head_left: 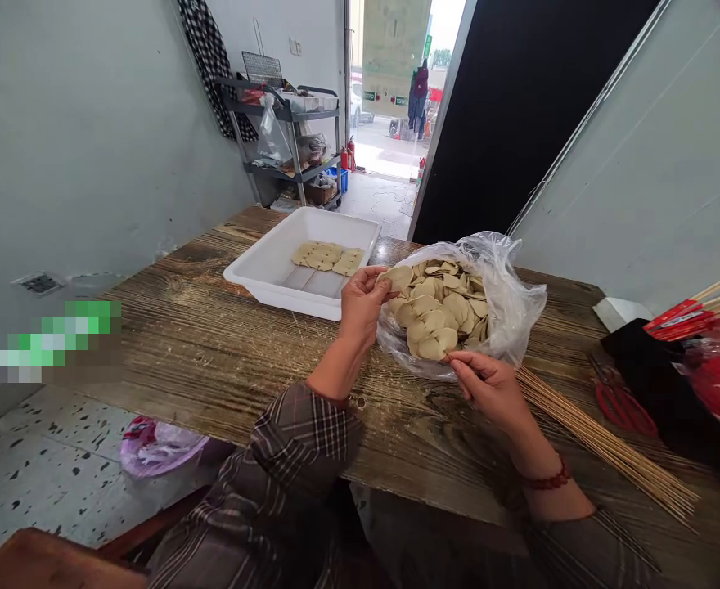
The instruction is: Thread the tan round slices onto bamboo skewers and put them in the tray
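My left hand (pixel 363 304) pinches a thin round beige slice (pixel 398 279) at the left rim of a clear plastic bag (pixel 513 303). The bag is full of similar slices (pixel 456 307). My right hand (pixel 484 383) is closed on the end of a thin wooden skewer (pixel 450 357). Several overlapping slices (pixel 432 329) lie along that skewer, above the bag's front part. Most of the skewer is hidden behind them. Skewered slices (pixel 318 255) lie flat in a white plastic tray (pixel 262 281) left of the bag.
A bundle of bare skewers (pixel 611 446) lies on the wooden table (pixel 225 360) at the right. Beyond it are red-handled scissors (pixel 623 407) and a black box (pixel 660 388) with red-wrapped sticks. A pink basin (pixel 160 458) stands on the floor, and a shelf cart (pixel 292 114) behind the table.
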Demonstrator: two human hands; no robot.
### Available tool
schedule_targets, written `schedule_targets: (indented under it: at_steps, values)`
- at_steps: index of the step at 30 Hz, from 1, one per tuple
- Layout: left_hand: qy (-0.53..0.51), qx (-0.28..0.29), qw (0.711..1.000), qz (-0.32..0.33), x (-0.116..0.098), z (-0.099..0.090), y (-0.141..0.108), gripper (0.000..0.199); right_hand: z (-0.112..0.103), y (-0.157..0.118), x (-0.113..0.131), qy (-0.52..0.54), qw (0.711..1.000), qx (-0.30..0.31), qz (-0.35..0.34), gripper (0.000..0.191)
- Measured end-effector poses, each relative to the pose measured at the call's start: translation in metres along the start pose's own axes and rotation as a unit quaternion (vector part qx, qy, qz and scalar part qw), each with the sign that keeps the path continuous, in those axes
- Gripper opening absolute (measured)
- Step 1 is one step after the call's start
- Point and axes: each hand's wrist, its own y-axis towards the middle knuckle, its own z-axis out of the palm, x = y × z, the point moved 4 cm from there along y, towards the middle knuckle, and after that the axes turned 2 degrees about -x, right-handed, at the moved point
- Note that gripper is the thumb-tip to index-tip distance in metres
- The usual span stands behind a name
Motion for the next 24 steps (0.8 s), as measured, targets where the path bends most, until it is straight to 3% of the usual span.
schedule_targets:
  at_steps: [13, 24]
  values:
    - [0.053, -0.006, 0.998, 0.029, -0.0043, 0.0063, -0.0053, 0.014, 0.0011, 0.0033, 0.0033, -0.013, 1.000, -0.008, -0.014, 0.037]
    - [0.059, 0.003, 0.998, 0.008, 0.0023, 0.0067, -0.0050, 0.025, 0.0013, 0.0034, 0.0059, 0.001, 1.000, -0.009, -0.007, 0.037]
